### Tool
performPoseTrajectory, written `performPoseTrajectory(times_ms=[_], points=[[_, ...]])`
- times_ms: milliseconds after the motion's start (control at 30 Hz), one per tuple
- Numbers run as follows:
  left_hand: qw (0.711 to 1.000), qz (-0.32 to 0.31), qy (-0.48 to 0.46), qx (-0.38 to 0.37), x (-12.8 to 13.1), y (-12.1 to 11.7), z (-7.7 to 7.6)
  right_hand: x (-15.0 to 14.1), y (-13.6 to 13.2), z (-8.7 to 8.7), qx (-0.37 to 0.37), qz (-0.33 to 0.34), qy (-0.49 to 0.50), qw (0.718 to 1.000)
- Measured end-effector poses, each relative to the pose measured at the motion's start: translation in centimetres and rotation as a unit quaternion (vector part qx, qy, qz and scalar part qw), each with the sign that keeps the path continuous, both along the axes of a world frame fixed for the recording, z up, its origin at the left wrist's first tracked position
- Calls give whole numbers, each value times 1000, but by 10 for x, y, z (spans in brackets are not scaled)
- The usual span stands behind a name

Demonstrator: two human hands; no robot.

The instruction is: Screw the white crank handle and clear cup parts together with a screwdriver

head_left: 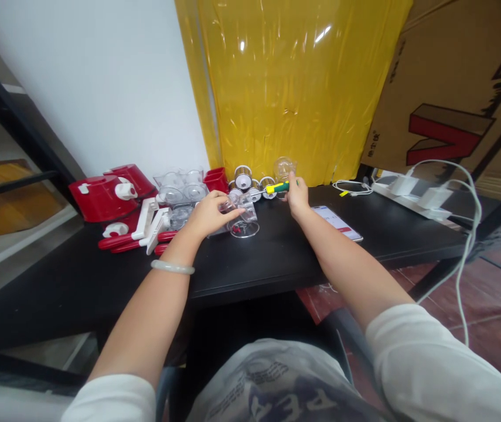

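My left hand (210,215) rests on a clear plastic cup-shaped part (242,220) that lies on the black table (276,258), fingers wrapped around its left side. My right hand (297,196) grips a screwdriver with a yellow and green handle (276,188), its tip pointing left toward the clear part. A pale bangle sits on my left wrist.
Red housings (105,193), white handles (151,220) and clear bowls (180,187) crowd the table's left. Small round parts (244,176) stand by the yellow sheet (294,88). A phone (337,223) lies right of my hand; a power strip with chargers (412,190) and cables sits far right.
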State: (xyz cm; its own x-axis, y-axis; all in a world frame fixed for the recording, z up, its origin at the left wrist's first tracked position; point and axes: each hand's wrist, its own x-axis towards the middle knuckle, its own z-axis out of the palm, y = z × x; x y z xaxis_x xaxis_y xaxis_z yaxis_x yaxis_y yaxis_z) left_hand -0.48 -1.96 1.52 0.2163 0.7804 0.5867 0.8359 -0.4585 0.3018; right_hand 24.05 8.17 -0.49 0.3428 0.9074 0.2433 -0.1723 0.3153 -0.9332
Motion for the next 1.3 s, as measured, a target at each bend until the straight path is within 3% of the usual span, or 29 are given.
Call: performPoseTrajectory(times_ms=[300, 533, 767, 1100, 1300], points=[[1000, 0, 4, 7, -2, 2, -3, -1, -4, 7, -15, 20, 45, 999], [1000, 10, 10, 2, -1, 1, -2, 0, 2, 0, 16, -18, -11, 1000], [1000, 22, 14, -8, 2, -3, 2, -1, -5, 6, -14, 16, 24, 999], [1000, 24, 16, -7, 2, -4, 1, 1, 4, -1, 2, -8, -6, 1000], [999, 23, 24, -4, 5, -8, 8, -1, -5, 5, -19, 12, 9, 1000]])
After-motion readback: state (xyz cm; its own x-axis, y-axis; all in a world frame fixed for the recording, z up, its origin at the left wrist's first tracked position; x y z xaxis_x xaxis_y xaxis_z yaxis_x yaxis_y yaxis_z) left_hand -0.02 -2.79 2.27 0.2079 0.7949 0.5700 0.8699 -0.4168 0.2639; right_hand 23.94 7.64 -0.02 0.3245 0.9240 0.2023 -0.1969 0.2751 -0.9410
